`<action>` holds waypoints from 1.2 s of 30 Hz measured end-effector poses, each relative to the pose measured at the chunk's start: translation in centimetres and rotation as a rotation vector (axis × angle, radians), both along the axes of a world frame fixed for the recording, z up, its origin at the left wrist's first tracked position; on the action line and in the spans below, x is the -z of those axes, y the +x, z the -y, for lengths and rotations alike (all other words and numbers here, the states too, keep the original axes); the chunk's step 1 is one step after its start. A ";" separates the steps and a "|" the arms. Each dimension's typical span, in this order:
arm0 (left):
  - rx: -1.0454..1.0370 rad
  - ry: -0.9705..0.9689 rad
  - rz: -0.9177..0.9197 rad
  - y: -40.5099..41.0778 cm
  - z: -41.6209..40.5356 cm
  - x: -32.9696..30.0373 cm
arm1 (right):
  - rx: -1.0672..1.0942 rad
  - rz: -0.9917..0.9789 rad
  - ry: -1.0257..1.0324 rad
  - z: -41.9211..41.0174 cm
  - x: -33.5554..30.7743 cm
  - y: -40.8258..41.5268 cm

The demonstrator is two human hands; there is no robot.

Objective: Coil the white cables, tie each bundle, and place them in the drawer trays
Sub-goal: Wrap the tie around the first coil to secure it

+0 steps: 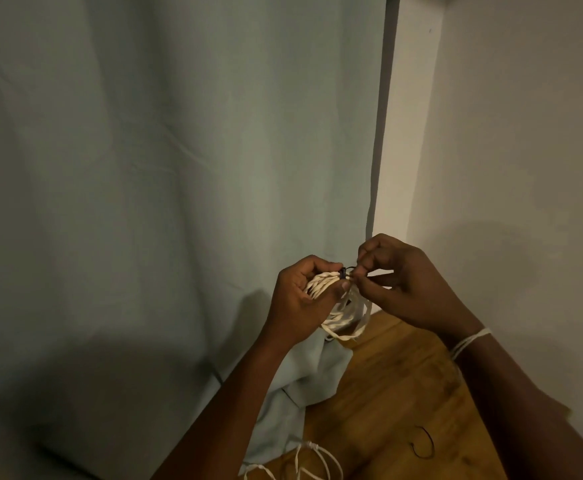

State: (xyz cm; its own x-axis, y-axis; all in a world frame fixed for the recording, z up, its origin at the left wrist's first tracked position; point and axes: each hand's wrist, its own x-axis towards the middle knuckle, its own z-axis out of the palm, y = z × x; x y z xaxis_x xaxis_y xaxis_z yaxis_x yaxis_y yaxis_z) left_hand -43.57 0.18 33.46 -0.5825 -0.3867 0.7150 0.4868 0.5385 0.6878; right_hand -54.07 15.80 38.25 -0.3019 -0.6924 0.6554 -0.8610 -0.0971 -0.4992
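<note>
Your left hand (300, 299) grips the coiled cable (338, 306) mid-air above the bench (397, 393); right hand (404, 289) pinches the dark tie (347, 270). Coil's light, floppy, springy: hold it at the tie point.

Dim warm light, soft shadows on curtain (144, 168) and wall (525, 133), slight blur, edges perhaps bowed by lens

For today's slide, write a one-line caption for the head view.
Left hand grips coiled white cable while right hand pinches a dark tie.
</note>
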 end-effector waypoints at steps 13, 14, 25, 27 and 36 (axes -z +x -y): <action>0.025 -0.074 0.044 -0.3 -0.4 -0.8 | 0.020 -0.040 0.037 -0.5 -0.4 -0.8; 0.026 -0.082 0.049 -0.3 -0.4 -0.8 | 0.023 -0.048 0.041 -0.5 -0.5 -0.8; 0.050 -0.052 0.038 0.1 -0.3 -1.2 | -0.066 0.060 0.050 -1.6 -1.4 -1.8; 0.047 -0.046 0.039 0.1 -0.4 -1.3 | -0.036 0.029 0.062 -1.6 -1.4 -1.8; 0.041 -0.014 0.054 -0.1 -1.0 -0.8 | -0.008 -0.087 0.038 -1.6 -0.5 -0.9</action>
